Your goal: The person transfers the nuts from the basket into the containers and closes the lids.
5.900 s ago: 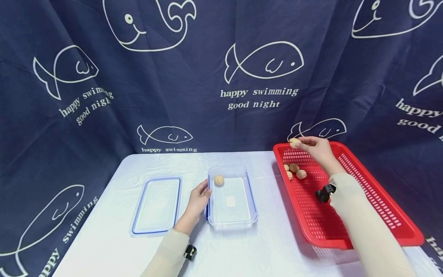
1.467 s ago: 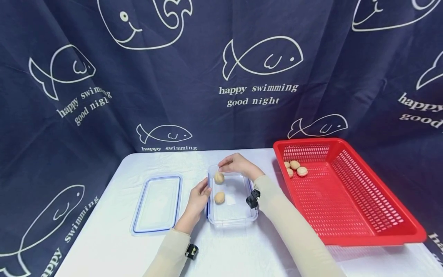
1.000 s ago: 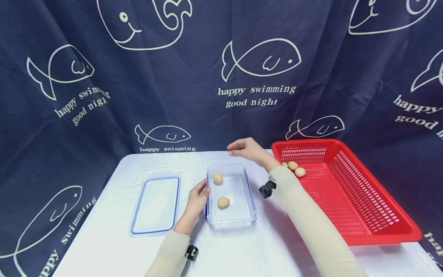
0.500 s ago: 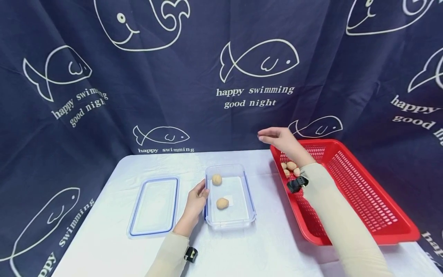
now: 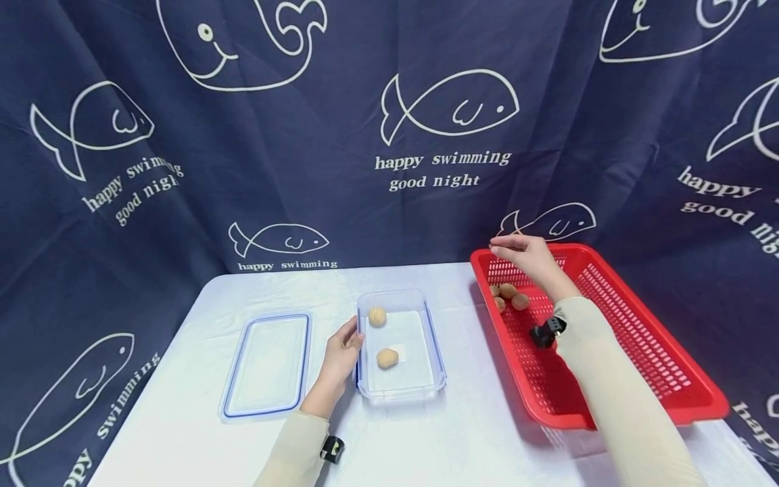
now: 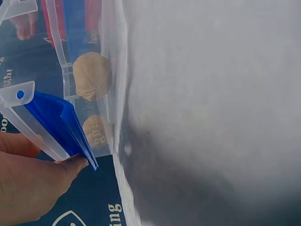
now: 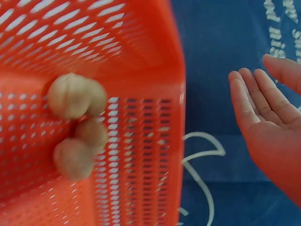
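Observation:
My left hand (image 5: 339, 352) holds the left side of a clear plastic food container (image 5: 420, 374); in the left wrist view its thumb lies at the blue latch flap (image 6: 59, 120), fingers behind the wall. Inside are two walnuts, one toward the back (image 5: 377, 316) and one nearer the front (image 5: 387, 358). Over the back left corner of a red plastic basket (image 5: 517, 368) hovers my right hand (image 5: 528, 258), fingers extended and nothing in them. Several walnuts (image 5: 520, 302) sit below it in the basket's back left corner; the right wrist view shows them blurred.
Left of the container, a clear lid (image 5: 268, 365) with a blue seal lies on the white-covered table (image 5: 395, 446). A dark blue curtain (image 5: 353, 149) printed with white fish hangs behind. The basket's raised rim borders the walnuts.
A second walnut came into the container, and the front one rolled slightly right before stopping. My right hand left the container and moved right to above the basket. The left hand kept its hold.

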`<action>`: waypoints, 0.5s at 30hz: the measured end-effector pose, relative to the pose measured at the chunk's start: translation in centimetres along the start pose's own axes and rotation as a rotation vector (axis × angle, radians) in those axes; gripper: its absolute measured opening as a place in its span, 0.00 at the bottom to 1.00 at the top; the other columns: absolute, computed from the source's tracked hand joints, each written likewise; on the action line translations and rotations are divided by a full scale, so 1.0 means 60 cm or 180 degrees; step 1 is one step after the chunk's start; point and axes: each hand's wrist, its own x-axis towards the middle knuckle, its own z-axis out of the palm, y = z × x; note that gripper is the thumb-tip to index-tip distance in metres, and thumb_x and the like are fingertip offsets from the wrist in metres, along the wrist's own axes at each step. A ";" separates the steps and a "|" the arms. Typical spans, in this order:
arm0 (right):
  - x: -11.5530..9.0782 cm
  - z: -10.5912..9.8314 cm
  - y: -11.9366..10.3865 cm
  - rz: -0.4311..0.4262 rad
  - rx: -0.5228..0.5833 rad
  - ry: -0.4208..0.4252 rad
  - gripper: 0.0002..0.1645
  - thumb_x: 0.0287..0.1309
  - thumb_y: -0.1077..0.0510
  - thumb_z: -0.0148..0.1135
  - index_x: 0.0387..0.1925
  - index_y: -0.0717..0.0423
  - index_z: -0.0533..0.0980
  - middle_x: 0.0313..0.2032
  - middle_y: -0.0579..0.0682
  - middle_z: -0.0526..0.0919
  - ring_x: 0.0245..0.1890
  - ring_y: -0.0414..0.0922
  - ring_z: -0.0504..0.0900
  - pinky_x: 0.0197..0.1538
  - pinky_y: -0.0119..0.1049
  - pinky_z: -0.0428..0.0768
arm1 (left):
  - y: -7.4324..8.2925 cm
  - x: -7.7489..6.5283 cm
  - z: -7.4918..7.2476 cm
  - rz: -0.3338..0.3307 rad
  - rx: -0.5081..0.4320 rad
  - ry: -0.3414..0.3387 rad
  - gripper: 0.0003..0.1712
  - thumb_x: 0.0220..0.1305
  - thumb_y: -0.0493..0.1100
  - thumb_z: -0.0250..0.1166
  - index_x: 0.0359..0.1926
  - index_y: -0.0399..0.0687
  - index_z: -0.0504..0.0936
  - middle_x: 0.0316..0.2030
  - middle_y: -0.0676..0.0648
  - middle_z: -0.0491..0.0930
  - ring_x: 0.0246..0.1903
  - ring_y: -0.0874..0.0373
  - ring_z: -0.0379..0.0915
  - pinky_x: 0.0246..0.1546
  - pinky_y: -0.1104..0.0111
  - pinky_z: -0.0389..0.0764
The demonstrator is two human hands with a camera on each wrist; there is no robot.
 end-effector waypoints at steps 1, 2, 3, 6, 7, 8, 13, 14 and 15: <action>-0.001 -0.001 0.007 0.0004 -0.0012 0.0037 0.27 0.63 0.51 0.63 0.56 0.66 0.75 0.54 0.63 0.79 0.40 0.24 0.75 0.45 0.17 0.74 | 0.000 0.000 0.000 0.0008 0.0003 -0.0001 0.27 0.72 0.33 0.49 0.69 0.29 0.57 0.67 0.29 0.60 0.67 0.38 0.57 0.68 0.53 0.61; -0.002 -0.003 0.013 0.0021 -0.0019 0.0073 0.27 0.63 0.51 0.63 0.56 0.66 0.76 0.53 0.62 0.80 0.40 0.24 0.75 0.46 0.17 0.73 | 0.001 0.000 0.000 0.0016 0.0005 -0.0005 0.27 0.72 0.33 0.49 0.69 0.29 0.57 0.67 0.29 0.60 0.67 0.38 0.57 0.68 0.53 0.61; -0.003 -0.005 0.020 0.0049 -0.0034 0.0100 0.27 0.62 0.51 0.63 0.56 0.65 0.76 0.53 0.60 0.80 0.40 0.25 0.75 0.46 0.18 0.73 | 0.002 0.000 0.000 0.0014 0.0003 -0.0005 0.27 0.72 0.33 0.49 0.69 0.29 0.57 0.67 0.29 0.60 0.67 0.38 0.57 0.68 0.53 0.61; -0.008 -0.012 0.039 0.0174 -0.0032 0.0125 0.27 0.63 0.50 0.62 0.56 0.65 0.76 0.52 0.55 0.81 0.41 0.26 0.73 0.48 0.21 0.72 | 0.004 -0.002 0.000 -0.0002 -0.0008 -0.0007 0.27 0.72 0.33 0.49 0.69 0.29 0.58 0.67 0.29 0.60 0.67 0.38 0.57 0.69 0.53 0.61; -0.010 -0.014 0.045 0.0211 -0.0056 0.0125 0.26 0.63 0.50 0.62 0.56 0.64 0.76 0.52 0.54 0.81 0.42 0.27 0.72 0.49 0.22 0.72 | 0.004 -0.003 0.000 -0.0008 -0.0009 0.0000 0.27 0.72 0.33 0.49 0.69 0.29 0.58 0.67 0.29 0.60 0.67 0.38 0.57 0.69 0.53 0.61; -0.011 -0.016 0.051 0.0258 -0.0069 0.0118 0.27 0.63 0.50 0.62 0.57 0.64 0.75 0.53 0.55 0.81 0.42 0.26 0.72 0.49 0.23 0.71 | 0.005 -0.003 0.000 -0.0017 -0.0016 0.0007 0.27 0.72 0.33 0.50 0.69 0.30 0.58 0.67 0.30 0.60 0.67 0.38 0.57 0.69 0.54 0.61; -0.015 -0.020 0.079 0.0482 -0.0127 0.0107 0.28 0.64 0.51 0.61 0.58 0.67 0.73 0.58 0.64 0.75 0.46 0.32 0.73 0.52 0.27 0.72 | 0.004 0.000 0.000 -0.0024 -0.0030 0.0020 0.28 0.72 0.33 0.49 0.69 0.29 0.58 0.67 0.30 0.60 0.67 0.39 0.57 0.69 0.54 0.61; -0.015 -0.020 0.084 0.0537 -0.0113 0.0097 0.28 0.64 0.52 0.61 0.59 0.68 0.73 0.59 0.65 0.74 0.49 0.35 0.74 0.54 0.30 0.73 | 0.003 0.000 0.000 -0.0026 -0.0039 0.0021 0.28 0.72 0.33 0.50 0.69 0.29 0.58 0.67 0.30 0.61 0.67 0.39 0.57 0.69 0.54 0.61; -0.016 -0.020 0.091 0.0595 -0.0107 0.0078 0.28 0.65 0.52 0.60 0.59 0.68 0.72 0.60 0.66 0.73 0.52 0.40 0.74 0.56 0.33 0.74 | 0.003 0.000 0.000 -0.0027 -0.0041 0.0020 0.28 0.72 0.33 0.50 0.69 0.29 0.58 0.67 0.30 0.61 0.67 0.39 0.57 0.69 0.54 0.61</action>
